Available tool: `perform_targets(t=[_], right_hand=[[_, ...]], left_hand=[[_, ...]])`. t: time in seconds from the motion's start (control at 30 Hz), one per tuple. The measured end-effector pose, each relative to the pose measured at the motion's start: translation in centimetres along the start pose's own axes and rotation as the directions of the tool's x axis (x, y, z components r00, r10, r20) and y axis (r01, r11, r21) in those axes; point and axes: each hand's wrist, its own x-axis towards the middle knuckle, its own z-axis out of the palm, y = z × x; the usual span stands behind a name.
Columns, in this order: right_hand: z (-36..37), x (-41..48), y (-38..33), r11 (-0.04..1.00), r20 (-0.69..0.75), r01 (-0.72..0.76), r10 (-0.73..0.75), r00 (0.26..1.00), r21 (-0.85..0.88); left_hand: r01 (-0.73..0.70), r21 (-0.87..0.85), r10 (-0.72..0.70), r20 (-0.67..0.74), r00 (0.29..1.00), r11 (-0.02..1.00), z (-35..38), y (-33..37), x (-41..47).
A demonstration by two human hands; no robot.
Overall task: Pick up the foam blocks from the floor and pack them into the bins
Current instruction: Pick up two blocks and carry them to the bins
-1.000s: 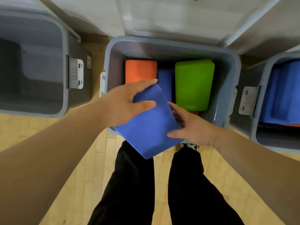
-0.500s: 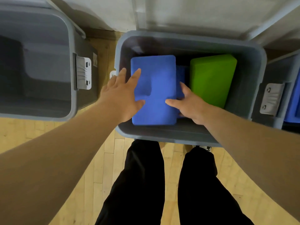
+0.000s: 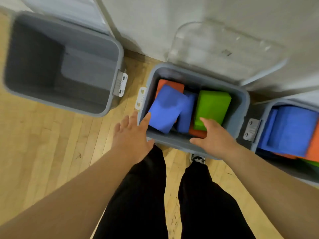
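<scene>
A blue foam block [image 3: 166, 108] lies tilted in the middle grey bin [image 3: 245, 107], resting on an orange block [image 3: 170, 84]. Beside it stand another blue block [image 3: 187, 116] and a green block [image 3: 212, 109], with a second orange block [image 3: 196, 132] under the green one. My left hand [image 3: 133, 135] hovers at the bin's near left corner, fingers spread, holding nothing. My right hand [image 3: 214, 137] is over the bin's near rim with straight fingers, its fingertips by the green block, also holding nothing.
An empty grey bin [image 3: 114, 66] stands to the left on the wooden floor. A third bin [image 3: 259, 128] at the right holds blue, orange and green blocks. A clear lid [image 3: 224, 49] leans against the white wall behind. My legs and a shoe are below.
Both hands have let go of the blue block and drawn back toward me; the block now lies tilted in the middle bin. The view has swung left and pulled back.
</scene>
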Motion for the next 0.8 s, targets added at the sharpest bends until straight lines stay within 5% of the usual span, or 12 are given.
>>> perform_targets(t=[0.37,0.53,0.8], right_hand=[[-7.3,-21.2,-3.6,0.856,-0.006,0.369,-0.398,0.917,-0.362],[-7.8,-27.7,-2.1,0.653,0.114,0.500,-0.539,0.834,-0.569],[-3.3,-36.1,-5.0,0.254,0.403,0.643,-0.601,0.691,-0.723]], left_hand=[[0.228,-0.222,-0.265,-0.152,0.952,0.948,-3.1,7.0,-25.6],[0.349,-0.377,-0.436,-0.174,0.883,0.858,-0.6,12.7,-34.9],[0.507,-0.648,-0.721,-0.096,0.686,0.568,7.3,16.9,-47.5]])
